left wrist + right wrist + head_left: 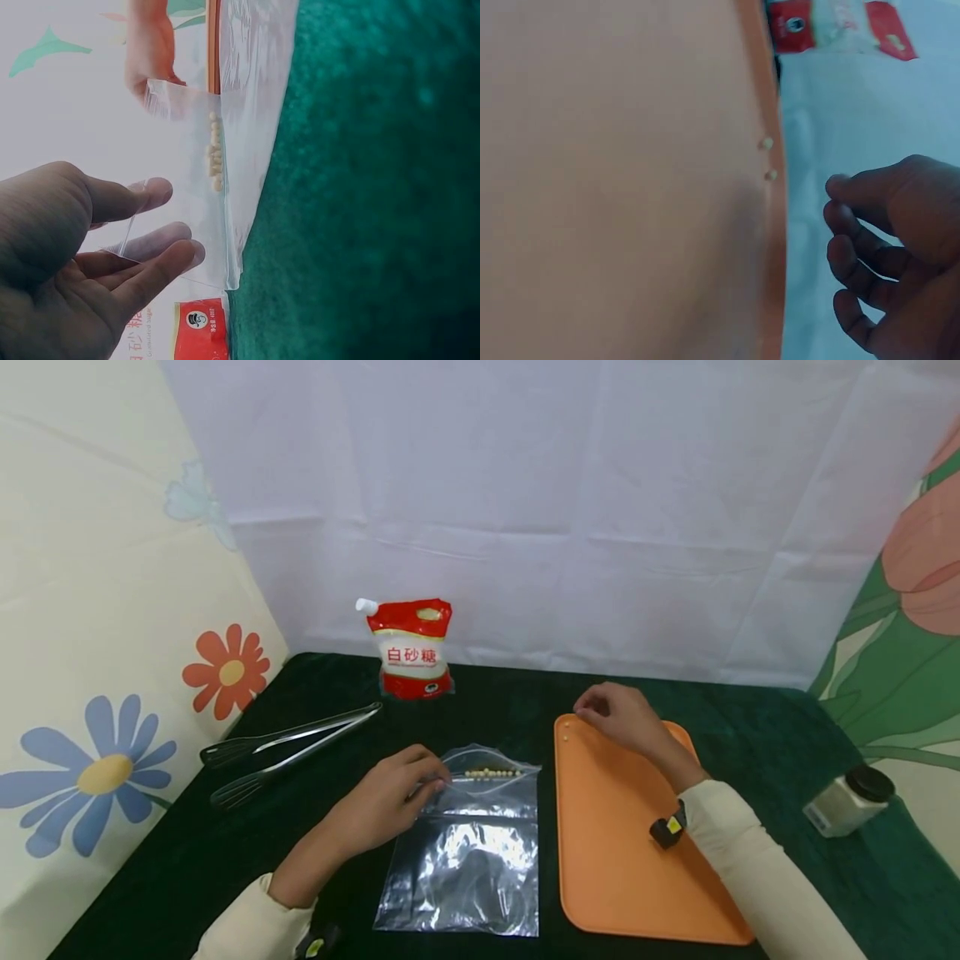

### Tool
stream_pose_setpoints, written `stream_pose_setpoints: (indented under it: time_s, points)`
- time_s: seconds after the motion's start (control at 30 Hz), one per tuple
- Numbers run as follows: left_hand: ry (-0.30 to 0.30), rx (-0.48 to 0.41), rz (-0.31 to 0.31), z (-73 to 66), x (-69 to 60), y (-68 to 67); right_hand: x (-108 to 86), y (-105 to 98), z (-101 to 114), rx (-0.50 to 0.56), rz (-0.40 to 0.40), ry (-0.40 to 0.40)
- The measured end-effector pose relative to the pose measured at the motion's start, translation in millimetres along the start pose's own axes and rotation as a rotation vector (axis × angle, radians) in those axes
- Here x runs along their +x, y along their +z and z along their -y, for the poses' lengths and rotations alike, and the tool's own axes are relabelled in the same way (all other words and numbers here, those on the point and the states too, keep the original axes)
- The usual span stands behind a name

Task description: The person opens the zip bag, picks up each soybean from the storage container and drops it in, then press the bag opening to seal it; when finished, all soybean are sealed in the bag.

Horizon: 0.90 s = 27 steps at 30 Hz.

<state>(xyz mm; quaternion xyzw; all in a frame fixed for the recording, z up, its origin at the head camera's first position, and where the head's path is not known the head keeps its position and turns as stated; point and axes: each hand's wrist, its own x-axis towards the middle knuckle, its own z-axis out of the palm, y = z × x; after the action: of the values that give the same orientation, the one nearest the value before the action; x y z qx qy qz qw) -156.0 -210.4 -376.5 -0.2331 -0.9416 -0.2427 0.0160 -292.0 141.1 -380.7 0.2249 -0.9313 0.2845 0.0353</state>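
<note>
A clear zip-lock bag [480,852] lies flat, its mouth toward the back. My left hand [390,797] holds the left side of that mouth, plastic between thumb and fingers in the left wrist view. Small pale round beans [491,773] sit in a row inside the bag near the mouth. Over the far end of an orange tray [615,860] hovers my right hand [621,714], fingers loosely bent, thumb near the index fingertip. No object shows between them. Two pale beans [768,159] rest by the tray's rim, apart from the fingers.
Metal tongs [300,739] lie at left. A red and white sugar pouch [412,652] stands at the back before a white cloth. On the far right, a clear jar with a black lid [847,802] lies tilted on the green cloth [780,752].
</note>
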Motion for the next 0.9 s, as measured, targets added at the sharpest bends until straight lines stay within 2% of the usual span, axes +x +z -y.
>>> stream_pose_setpoints:
  time_s: [0.13, 0.23, 0.7, 0.9]
  points:
    - [-0.012, -0.012, 0.014, -0.6, -1.3, -0.1, 6.7, 9.1, -7.9, -0.165, 0.026, -0.017]
    - [-0.019, -0.012, 0.019, -1.1, -2.1, -0.3, 11.8, 14.9, -9.3, -0.229, 0.055, -0.031]
    - [-0.006, 0.009, -0.002, -0.2, -0.5, -1.8, 22.0, 21.4, 5.3, -0.386, 0.035, -0.081]
    - [-0.014, 0.002, 0.007, 0.4, -1.0, -1.5, 19.8, 20.9, 4.5, -0.383, 0.016, -0.085]
